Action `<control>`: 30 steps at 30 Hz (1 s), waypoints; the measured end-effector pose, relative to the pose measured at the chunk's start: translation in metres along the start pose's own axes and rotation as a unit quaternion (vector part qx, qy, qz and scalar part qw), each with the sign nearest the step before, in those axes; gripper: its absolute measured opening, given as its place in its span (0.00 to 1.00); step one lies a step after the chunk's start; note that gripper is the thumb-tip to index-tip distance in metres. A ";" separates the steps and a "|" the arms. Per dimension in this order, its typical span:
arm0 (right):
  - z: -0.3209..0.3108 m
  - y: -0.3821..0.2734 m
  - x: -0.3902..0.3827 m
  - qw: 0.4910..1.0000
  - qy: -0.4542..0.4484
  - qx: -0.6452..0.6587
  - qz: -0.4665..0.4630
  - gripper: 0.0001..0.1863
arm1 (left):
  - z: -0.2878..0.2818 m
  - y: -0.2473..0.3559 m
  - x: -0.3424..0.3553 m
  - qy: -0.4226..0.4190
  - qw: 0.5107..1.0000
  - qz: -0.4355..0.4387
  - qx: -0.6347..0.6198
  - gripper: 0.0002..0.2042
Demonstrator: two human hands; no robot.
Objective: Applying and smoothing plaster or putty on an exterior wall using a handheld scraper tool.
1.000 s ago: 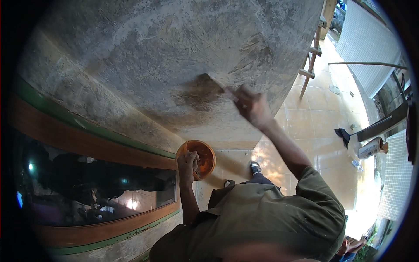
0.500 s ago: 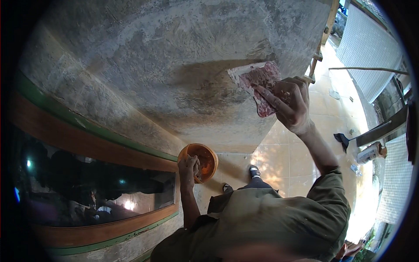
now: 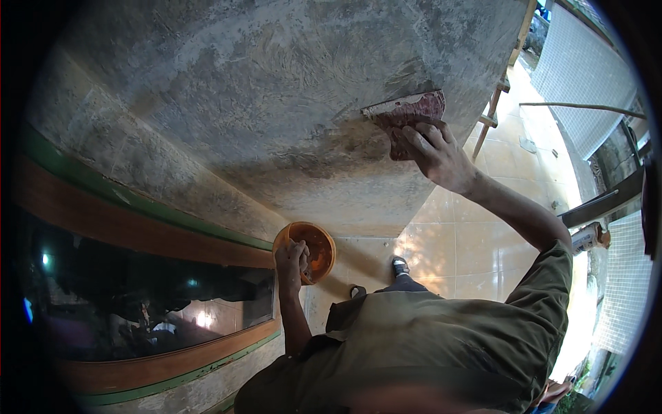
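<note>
Orange bucket (image 3: 324,243), seven o'clock from view centre: left hand (image 3: 290,258) clamped over its rim, presumably steadying it. Reddish scraper (image 3: 412,114), one o'clock: right hand (image 3: 445,157) clasps it, edge angled wallward, perhaps for leverage; contact with grey wall (image 3: 289,76) unclear.

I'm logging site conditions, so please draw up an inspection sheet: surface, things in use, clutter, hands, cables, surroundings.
Surface: grey wall, patchy and streaked
Things in use: bucket, orange; scraper, reddish, pale-edged, contact with wall unclear
Clutter: package on the right, partly hidden
Hands: left hand grips bucket rim; right hand holds scraper
Cables: nothing seen
Surroundings: window left; tiled floor, wooden frame and white mesh right
</note>
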State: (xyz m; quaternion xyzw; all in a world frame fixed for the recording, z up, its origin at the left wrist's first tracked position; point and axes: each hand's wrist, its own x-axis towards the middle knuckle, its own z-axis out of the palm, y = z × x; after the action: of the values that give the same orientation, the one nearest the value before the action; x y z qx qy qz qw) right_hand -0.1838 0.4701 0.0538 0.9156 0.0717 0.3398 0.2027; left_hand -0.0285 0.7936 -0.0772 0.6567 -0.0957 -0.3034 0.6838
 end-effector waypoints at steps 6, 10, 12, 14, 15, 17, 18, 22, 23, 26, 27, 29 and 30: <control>0.013 -0.005 -0.014 0.998 -0.061 0.008 -0.005 0.19 | 0.005 0.002 0.001 -0.010 1.000 -0.006 -0.006 0.10; 0.020 -0.025 -0.033 0.994 -0.089 0.064 -0.004 0.19 | 0.007 -0.002 0.000 -0.022 1.000 -0.016 -0.006 0.10; 0.000 -0.038 -0.013 0.976 -0.007 0.218 0.010 0.26 | 0.011 -0.003 -0.001 -0.011 1.000 -0.018 0.000 0.10; -0.004 -0.047 0.002 0.960 0.028 0.279 0.015 0.24 | 0.016 -0.004 -0.002 -0.004 1.000 -0.022 0.009 0.10; -0.003 -0.051 0.007 0.962 0.052 0.264 0.042 0.21 | 0.018 -0.005 -0.003 -0.018 1.000 -0.021 0.003 0.10; 0.006 -0.055 0.015 0.963 0.078 0.248 0.070 0.18 | 0.021 -0.007 -0.003 -0.031 0.999 -0.019 -0.001 0.09; 0.020 -0.052 0.017 0.968 0.094 0.213 0.092 0.17 | 0.023 -0.009 -0.003 -0.027 0.999 -0.025 -0.005 0.09; 0.022 -0.022 0.028 0.972 0.143 0.097 0.158 0.13 | 0.026 -0.007 0.001 -0.045 0.999 -0.017 -0.003 0.09; 0.013 -0.017 0.033 0.965 0.157 0.121 0.173 0.12 | 0.021 -0.007 -0.004 -0.034 0.999 -0.014 -0.006 0.09; -0.030 -0.010 0.019 0.963 0.145 0.122 0.194 0.16 | 0.019 -0.008 -0.002 -0.023 1.000 -0.013 -0.009 0.09; -0.040 -0.007 0.016 0.954 0.174 0.128 0.207 0.17 | 0.021 -0.008 -0.002 -0.002 1.000 -0.023 -0.020 0.09; -0.058 0.002 0.015 0.932 0.249 0.075 0.253 0.19 | 0.022 -0.009 -0.001 0.022 0.999 -0.033 -0.034 0.10; -0.061 0.007 0.014 0.927 0.257 0.044 0.269 0.20 | 0.021 -0.010 0.000 0.006 0.999 -0.028 -0.032 0.10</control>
State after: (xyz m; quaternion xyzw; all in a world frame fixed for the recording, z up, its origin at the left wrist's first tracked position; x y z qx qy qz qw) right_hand -0.2130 0.4868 0.1070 0.7901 -0.1122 0.6014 0.0376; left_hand -0.0426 0.7770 -0.0841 0.6387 -0.0635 -0.3212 0.6963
